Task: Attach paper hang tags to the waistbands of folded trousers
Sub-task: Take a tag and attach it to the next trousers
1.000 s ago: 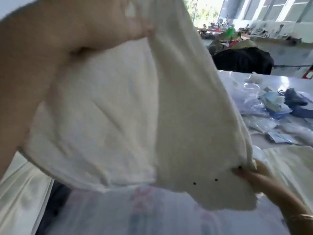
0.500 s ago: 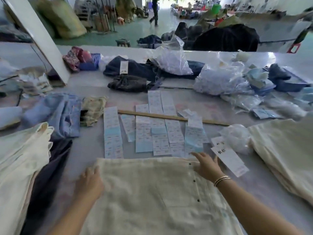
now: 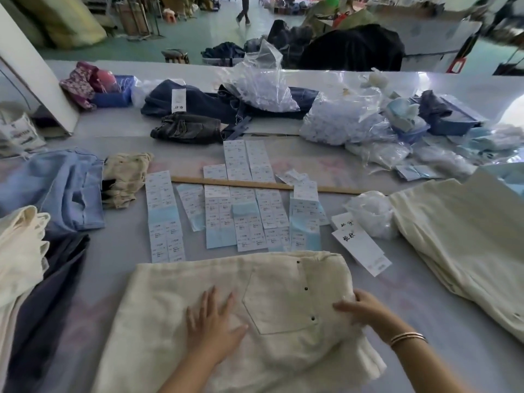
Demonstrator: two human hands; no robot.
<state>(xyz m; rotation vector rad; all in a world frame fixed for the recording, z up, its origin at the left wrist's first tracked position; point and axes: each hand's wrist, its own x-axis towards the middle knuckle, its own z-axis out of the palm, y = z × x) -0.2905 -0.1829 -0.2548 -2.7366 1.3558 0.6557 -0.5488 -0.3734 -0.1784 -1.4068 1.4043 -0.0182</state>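
My left hand [image 3: 211, 321] lies flat on the cream trousers [image 3: 226, 307], fingers straight and spread, pressing the cloth just left of the back pocket [image 3: 279, 299]. My right hand [image 3: 361, 309] grips the right edge of the same folded trousers, fingers curled over the fold with the thumb on top; a bangle [image 3: 408, 337] sits on that wrist. Three dark rivets [image 3: 305, 287] run between my two hands. The trousers lie on the grey table [image 3: 113, 251], directly under both hands.

Beyond my fingertips: rows of printed paper tags [image 3: 246, 217] laid flat, touching the far edge of the trousers. A wooden ruler [image 3: 255, 184] crosses them further out. Just beyond and right of my right hand, two white hang tags [image 3: 361, 248] with handwritten characters. Further right, a stack of cream trousers [image 3: 459, 245]. Left of my left hand, well apart, a pile of cream and dark garments [image 3: 25, 265].
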